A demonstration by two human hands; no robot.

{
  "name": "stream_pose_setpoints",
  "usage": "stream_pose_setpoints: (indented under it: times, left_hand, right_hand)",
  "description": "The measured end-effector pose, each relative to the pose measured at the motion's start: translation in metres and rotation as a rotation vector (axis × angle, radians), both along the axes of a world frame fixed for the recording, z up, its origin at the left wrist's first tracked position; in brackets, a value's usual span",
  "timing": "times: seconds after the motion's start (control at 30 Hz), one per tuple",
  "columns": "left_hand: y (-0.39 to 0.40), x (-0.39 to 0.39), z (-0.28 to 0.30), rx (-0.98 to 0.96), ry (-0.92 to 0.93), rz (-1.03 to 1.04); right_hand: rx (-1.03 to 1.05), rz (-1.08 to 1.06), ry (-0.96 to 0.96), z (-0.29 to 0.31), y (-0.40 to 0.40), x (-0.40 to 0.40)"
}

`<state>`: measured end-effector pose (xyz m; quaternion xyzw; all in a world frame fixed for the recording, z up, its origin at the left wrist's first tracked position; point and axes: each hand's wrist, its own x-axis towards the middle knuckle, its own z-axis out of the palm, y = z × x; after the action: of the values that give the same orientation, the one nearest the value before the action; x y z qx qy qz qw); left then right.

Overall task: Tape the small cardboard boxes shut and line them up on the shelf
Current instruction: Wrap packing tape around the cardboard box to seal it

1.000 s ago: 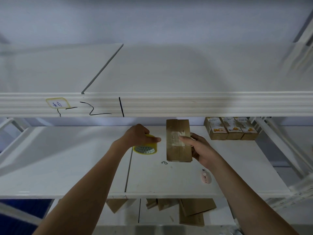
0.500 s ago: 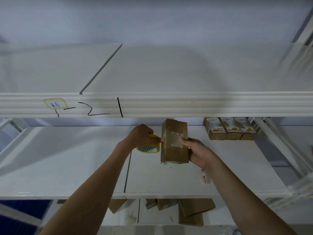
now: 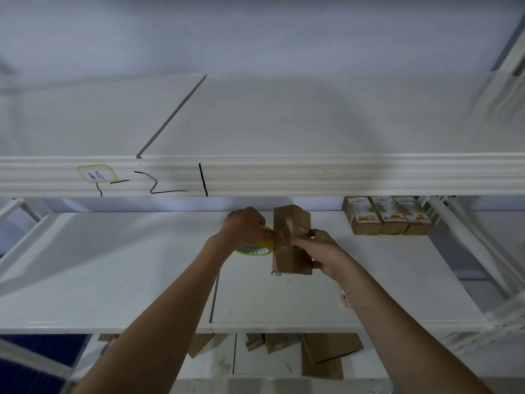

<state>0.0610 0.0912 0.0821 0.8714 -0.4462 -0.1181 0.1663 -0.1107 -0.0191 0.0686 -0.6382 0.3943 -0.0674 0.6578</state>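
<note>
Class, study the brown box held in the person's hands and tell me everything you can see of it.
The small cardboard box is plain brown and oblong, held over the middle shelf, long side pointing away. Glossy clear tape crosses its top. The right hand grips its right side, fingers on the tape; the left hand holds a yellow tape roll against its left edge.

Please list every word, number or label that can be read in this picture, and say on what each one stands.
White sticker on the upper shelf edge: blue handwriting, too blurred to read.
Black marker strokes on the same edge: roughly "2" and "1", uncertain.
Labels on the three boxes at the back right: too small to read.
Box in the hands: no text visible.
</note>
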Motion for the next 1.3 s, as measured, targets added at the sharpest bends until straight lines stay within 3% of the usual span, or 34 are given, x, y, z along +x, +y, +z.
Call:
stream_pose_setpoints:
  times: [0.23, 0.43, 0.57, 0.63, 1.3]
  left_hand:
    - [0.014, 0.015, -0.005, -0.003, 0.348, -0.088]
    - [0.015, 0.019, -0.011, -0.018, 0.342, -0.045]
    - [0.017, 0.016, -0.006, 0.012, 0.085, 0.054]
    - [0.017, 0.015, -0.005, 0.018, 0.056, 0.062]
    - [0.003, 0.002, 0.005, -0.052, 0.256, 0.057]
  right_hand:
    - [0.014, -0.009, 0.005, -0.004, -0.008, -0.012]
    - [0.003, 0.026, 0.021, -0.008, -0.013, -0.013]
    - [0.002, 0.027, -0.013, -0.004, -0.019, -0.015]
    - [0.000, 0.031, -0.025, -0.004, -0.022, -0.017]
    - [0.309, 0.054, -0.282, 0.003, -0.003, -0.014]
